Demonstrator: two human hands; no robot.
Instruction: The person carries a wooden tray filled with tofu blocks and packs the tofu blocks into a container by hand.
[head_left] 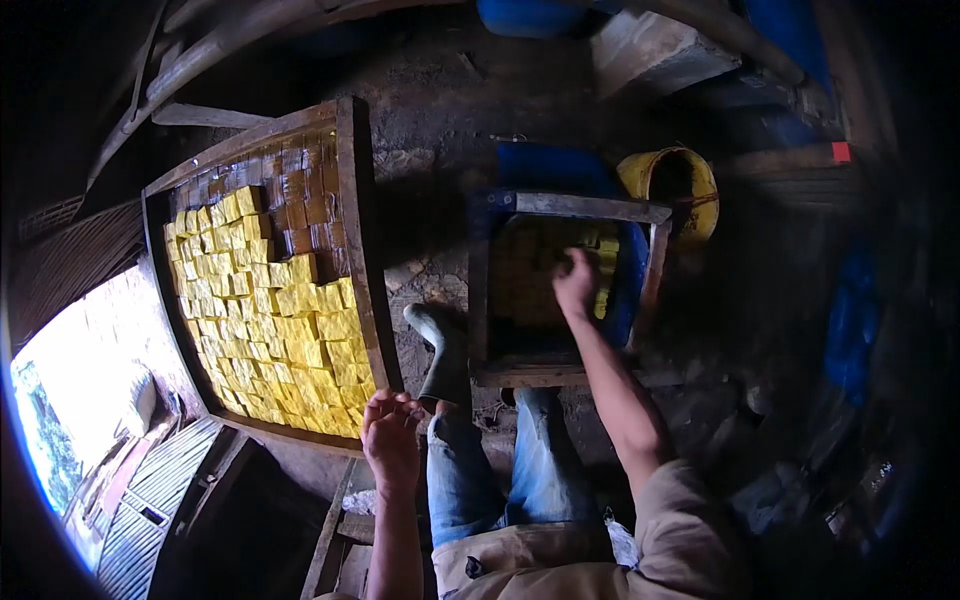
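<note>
Yellow blocks (pixel 290 330) sit in close rows on a wood-framed woven tray (pixel 358 200) at the left. My left hand (pixel 390 435) is beside the tray's lower right corner, its fingers curled; whether anything is between them is too small to tell. At the centre right, a square wooden frame (pixel 590 207) surrounds a dark container with blue sides, and more yellow blocks (pixel 606 262) show inside it. Over this container is my right hand (pixel 575 285), its fingers bent and partly hidden in shadow.
A yellow bucket (pixel 708 205) lies behind the frame's far right corner, near a blue container (pixel 555 168). My boot (pixel 440 350) is between the tray and the frame. A pale block-like object (pixel 660 50) and wooden beams are at the top. Blue material (pixel 852 330) hangs at the right.
</note>
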